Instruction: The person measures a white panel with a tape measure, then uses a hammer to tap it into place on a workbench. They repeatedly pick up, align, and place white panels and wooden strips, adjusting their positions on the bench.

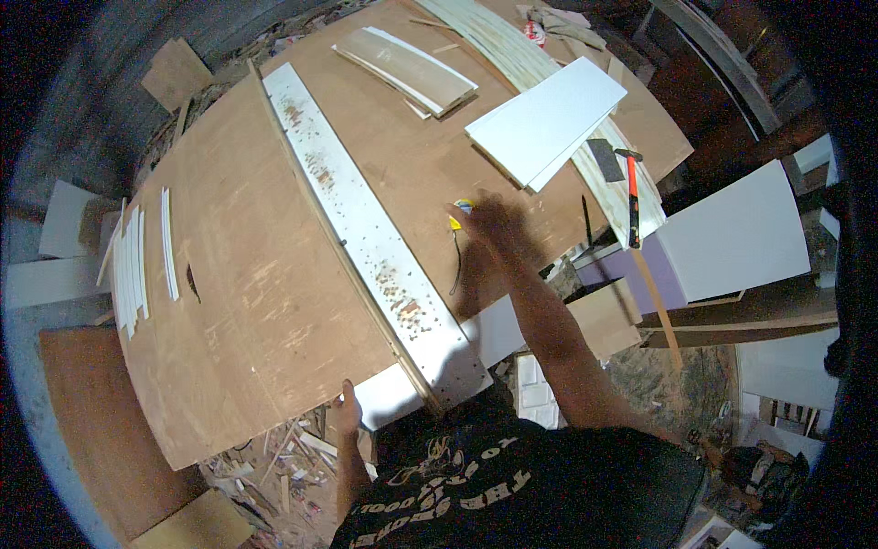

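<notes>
My right hand (pixel 489 220) is over the middle of the large brown board, closed around a yellow tape measure (pixel 455 222) with a dark strap dangling from it. That hand is somewhat blurred. At the near edge my left hand (pixel 347 412) grips the left end of a white panel (pixel 389 395). The thumb shows on top; the other fingers are hidden. Running away from my body is a long white board (pixel 343 192), strewn with brown chips and crumbs. A narrow wooden strip (pixel 320 215) lies along its left side, crossing over the white panel.
The brown board (pixel 247 274) forms the worktop. White panels (pixel 549 123) and a curved stack (pixel 402 69) lie farther off. A hammer with an orange-black handle (pixel 633 197) rests right, beside a dark sanding-like sheet (pixel 604 160). Thin white strips (pixel 133 270) lie left. Wood scraps (pixel 283 467) litter the floor.
</notes>
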`<control>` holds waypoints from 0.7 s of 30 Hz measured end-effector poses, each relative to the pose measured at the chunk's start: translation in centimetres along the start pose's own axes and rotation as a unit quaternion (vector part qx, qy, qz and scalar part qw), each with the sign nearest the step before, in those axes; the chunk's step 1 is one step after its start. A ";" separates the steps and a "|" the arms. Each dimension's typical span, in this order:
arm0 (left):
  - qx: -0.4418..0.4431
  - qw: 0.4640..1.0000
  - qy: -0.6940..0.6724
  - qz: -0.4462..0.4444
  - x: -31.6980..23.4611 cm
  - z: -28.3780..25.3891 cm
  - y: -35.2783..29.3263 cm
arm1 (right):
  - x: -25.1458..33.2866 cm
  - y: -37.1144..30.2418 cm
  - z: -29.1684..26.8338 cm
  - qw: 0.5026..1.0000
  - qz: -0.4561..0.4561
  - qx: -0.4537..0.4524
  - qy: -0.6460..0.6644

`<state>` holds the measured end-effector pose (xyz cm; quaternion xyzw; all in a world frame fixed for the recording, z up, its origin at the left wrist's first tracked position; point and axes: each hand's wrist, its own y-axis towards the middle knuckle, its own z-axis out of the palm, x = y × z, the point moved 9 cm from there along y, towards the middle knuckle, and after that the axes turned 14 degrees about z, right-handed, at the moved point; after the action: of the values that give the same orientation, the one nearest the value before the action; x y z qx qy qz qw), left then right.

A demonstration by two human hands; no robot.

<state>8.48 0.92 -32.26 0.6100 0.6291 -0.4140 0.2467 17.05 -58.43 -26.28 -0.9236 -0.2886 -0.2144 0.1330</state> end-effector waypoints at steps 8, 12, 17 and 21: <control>0.109 0.985 -0.018 0.132 -0.6 0.4 2.7 | 2.7 -7.8 -2.5 0.989 -0.069 -0.056 0.121; 0.445 0.866 0.223 0.054 0.0 -0.4 2.4 | -1.6 -18.4 -8.1 0.962 0.031 -0.152 0.224; 0.453 0.825 -0.029 0.337 -10.9 -2.3 0.1 | 4.5 -38.9 -8.3 0.974 -0.035 -0.002 0.222; 0.635 0.693 -0.152 0.305 -12.1 1.5 -6.0 | 12.3 -50.9 -3.5 0.971 -0.120 0.122 0.170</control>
<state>3.99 -6.64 -21.84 0.7080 -0.0506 -0.7044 0.0053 -4.97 -13.27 -11.20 -0.8094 -0.3941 -0.3454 0.2652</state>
